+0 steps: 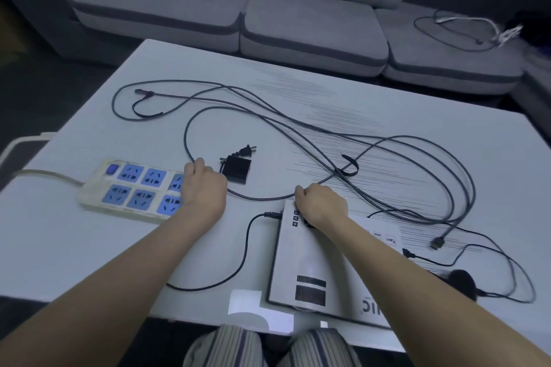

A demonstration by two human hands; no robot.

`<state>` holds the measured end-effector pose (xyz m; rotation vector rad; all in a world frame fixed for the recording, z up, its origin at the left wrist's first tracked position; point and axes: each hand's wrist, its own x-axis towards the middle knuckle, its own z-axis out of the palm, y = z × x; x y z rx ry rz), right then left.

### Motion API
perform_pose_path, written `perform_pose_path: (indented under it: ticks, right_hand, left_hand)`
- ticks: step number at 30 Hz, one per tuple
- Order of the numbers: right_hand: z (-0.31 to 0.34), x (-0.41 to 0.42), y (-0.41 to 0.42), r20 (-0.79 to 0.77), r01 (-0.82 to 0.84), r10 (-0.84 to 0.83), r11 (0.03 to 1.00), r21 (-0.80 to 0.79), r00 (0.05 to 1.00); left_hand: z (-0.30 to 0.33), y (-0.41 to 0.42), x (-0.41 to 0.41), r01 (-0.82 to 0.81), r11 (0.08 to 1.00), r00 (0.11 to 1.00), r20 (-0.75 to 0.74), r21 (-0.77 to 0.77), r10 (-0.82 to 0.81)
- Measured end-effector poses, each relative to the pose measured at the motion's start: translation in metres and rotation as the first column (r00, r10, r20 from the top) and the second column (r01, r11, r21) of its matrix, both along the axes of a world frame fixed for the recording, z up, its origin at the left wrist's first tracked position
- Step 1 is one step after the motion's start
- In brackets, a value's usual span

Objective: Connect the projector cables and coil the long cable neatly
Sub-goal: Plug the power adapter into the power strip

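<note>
A white projector lies near the table's front edge, with a thin black lead plugged into its far left corner. A long grey cable sprawls in loose loops over the table; its flat plug lies at the right. My left hand grips this cable over the right end of the power strip. My right hand holds the same cable at the projector's far edge. A black power adapter with its two-pin plug sits between my hands.
A grey sofa stands behind the white table, with more cables on its right seat. A small black round object with thin leads lies right of the projector. A sheet of paper sticks out from under the projector.
</note>
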<state>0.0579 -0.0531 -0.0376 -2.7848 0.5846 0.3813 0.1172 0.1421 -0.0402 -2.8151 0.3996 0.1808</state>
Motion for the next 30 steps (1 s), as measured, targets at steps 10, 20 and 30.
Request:
perform_pose_path:
  ticks: [10,20,30]
  right_hand:
    - [0.023,-0.001,0.017,0.108,0.01,-0.026,0.989,0.151,0.994]
    - [0.061,-0.001,0.07,0.149,-0.352,0.325,0.906,0.234,0.934]
    - [0.07,0.003,0.113,0.127,-0.365,0.343,0.897,0.25,0.931]
  left_hand:
    - [0.044,0.002,-0.002,-0.209,0.926,0.966,-0.213,-0.315,0.145]
    - [0.079,0.033,-0.008,-0.204,0.752,0.979,-0.126,-0.627,0.16]
    - [0.104,0.06,-0.021,-0.163,0.655,0.986,-0.092,-0.738,0.141]
